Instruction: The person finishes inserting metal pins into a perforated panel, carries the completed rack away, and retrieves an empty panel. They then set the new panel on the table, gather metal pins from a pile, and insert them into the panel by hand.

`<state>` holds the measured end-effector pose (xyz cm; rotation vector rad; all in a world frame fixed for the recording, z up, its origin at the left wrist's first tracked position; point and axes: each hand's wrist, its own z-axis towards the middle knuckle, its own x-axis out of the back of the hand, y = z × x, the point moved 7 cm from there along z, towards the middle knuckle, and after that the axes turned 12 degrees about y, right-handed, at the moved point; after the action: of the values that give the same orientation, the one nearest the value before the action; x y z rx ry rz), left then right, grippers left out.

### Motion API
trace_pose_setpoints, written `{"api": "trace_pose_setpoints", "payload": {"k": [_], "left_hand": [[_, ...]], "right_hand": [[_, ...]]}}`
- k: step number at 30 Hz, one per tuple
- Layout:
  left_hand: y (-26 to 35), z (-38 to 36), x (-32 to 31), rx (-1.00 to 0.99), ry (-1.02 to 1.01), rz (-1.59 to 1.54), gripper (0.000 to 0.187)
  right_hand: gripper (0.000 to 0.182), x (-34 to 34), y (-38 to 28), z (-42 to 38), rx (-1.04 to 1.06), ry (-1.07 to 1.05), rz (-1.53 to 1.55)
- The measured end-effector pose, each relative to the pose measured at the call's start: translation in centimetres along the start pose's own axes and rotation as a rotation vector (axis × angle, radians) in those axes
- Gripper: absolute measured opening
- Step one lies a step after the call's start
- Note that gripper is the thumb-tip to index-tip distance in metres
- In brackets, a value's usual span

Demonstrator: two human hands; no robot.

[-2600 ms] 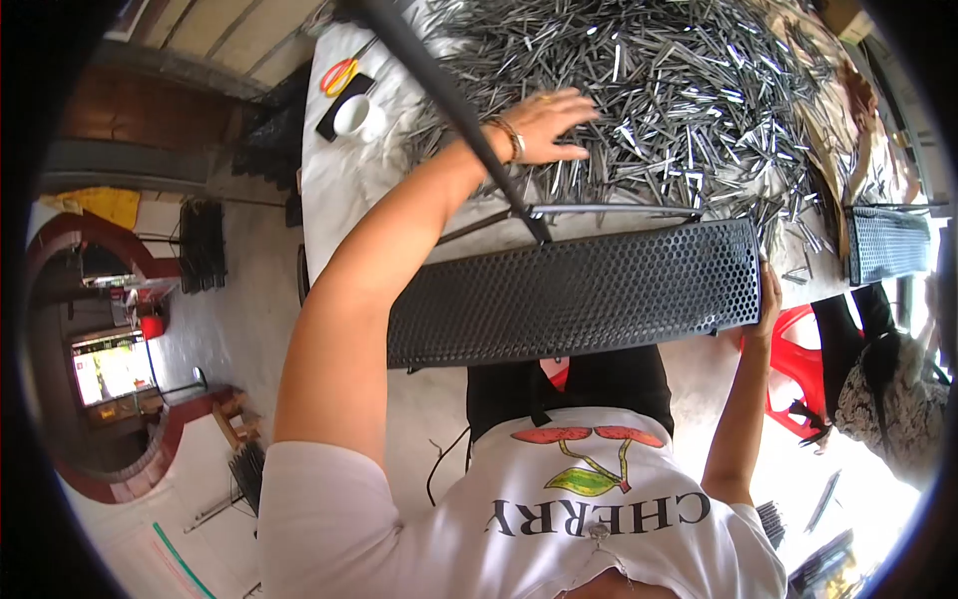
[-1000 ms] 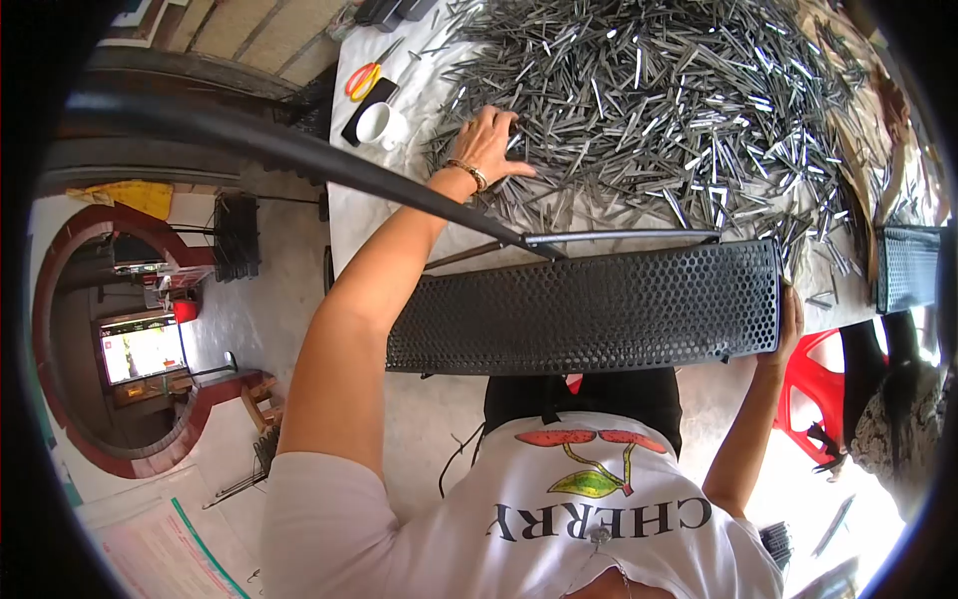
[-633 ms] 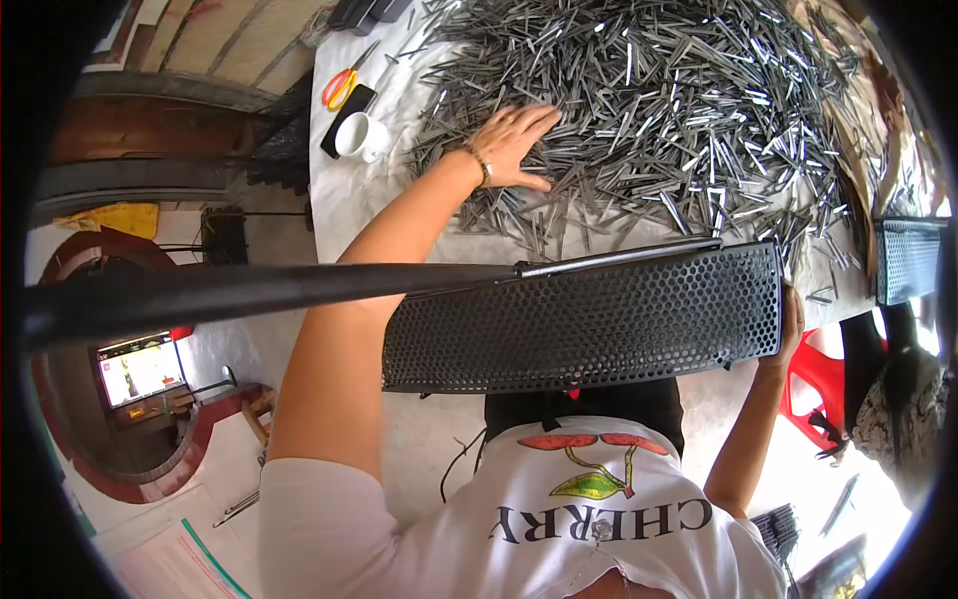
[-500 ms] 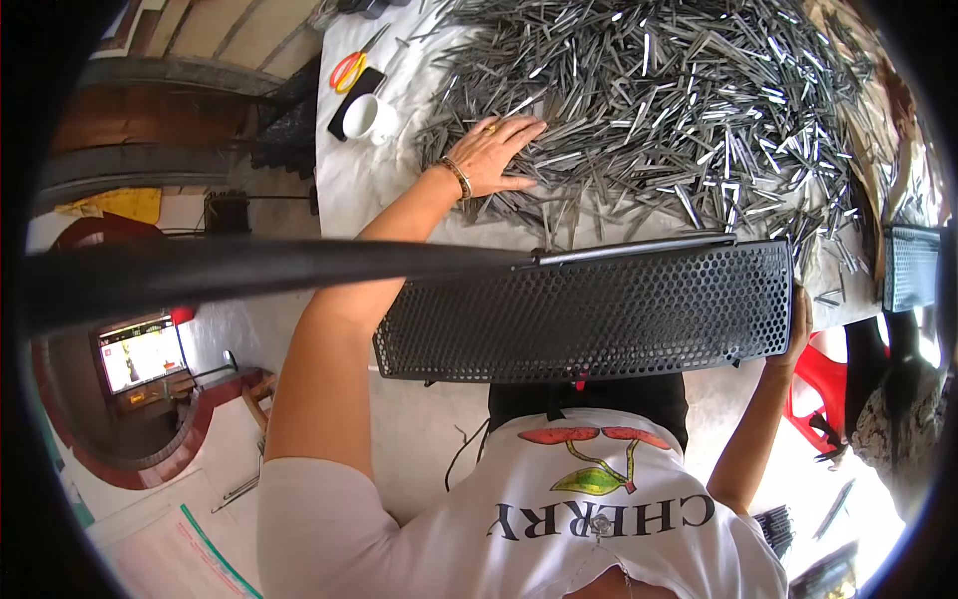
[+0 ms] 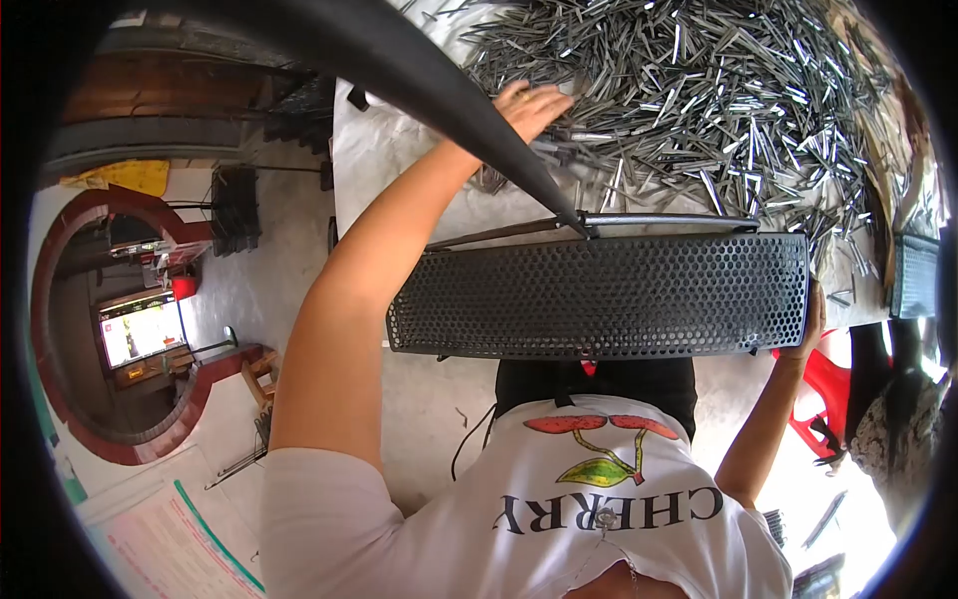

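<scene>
My left hand point(image 5: 536, 108) has its fingers stretched out at the left edge of a big pile of thin dark strips point(image 5: 718, 100). A few strips below it look blurred. A black perforated basket point(image 5: 599, 298) lies on its side between my body and the white-covered table point(image 5: 384, 165). My right hand point(image 5: 815, 319) holds the basket's right end, its fingers partly hidden behind it. A thick black bar point(image 5: 439, 95) crosses the view to the basket's upper rim and passes over my left wrist.
Another perforated basket point(image 5: 915, 277) stands at the far right. Under the table's right side is a red plastic object point(image 5: 828, 394). A lit screen point(image 5: 141, 329) shows at the left. Brown sheet material point(image 5: 898, 150) borders the pile's right side.
My left hand has moved up and right, with its fingers still extended. The black bar now slants from the upper left. The basket sits slightly higher and further right, with my right hand still on it.
</scene>
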<state>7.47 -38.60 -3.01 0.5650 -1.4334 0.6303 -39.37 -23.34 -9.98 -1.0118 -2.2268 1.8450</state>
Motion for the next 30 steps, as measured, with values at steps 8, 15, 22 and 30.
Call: {"api": "trace_pose_setpoints", "payload": {"k": [8,15,22,30], "left_hand": [[-0.8,0.9,0.1,0.154,-0.063,0.026,0.079],[1.6,1.6,0.2,0.291,-0.219,0.094,0.075],[0.8,2.4,-1.7,0.275,-0.274,0.046,0.073],[0.8,0.3,-1.9,0.35,0.036,-0.016,0.038]], "right_hand": [[0.027,-0.5,-0.1,-0.3,-0.022,0.029,0.047],[0.027,-0.4,-0.1,-0.3,-0.021,0.029,0.033],[0.029,-0.2,-0.3,-0.3,0.027,0.029,-0.028],[0.029,-0.3,0.2,-0.1,-0.045,0.013,0.055]]}}
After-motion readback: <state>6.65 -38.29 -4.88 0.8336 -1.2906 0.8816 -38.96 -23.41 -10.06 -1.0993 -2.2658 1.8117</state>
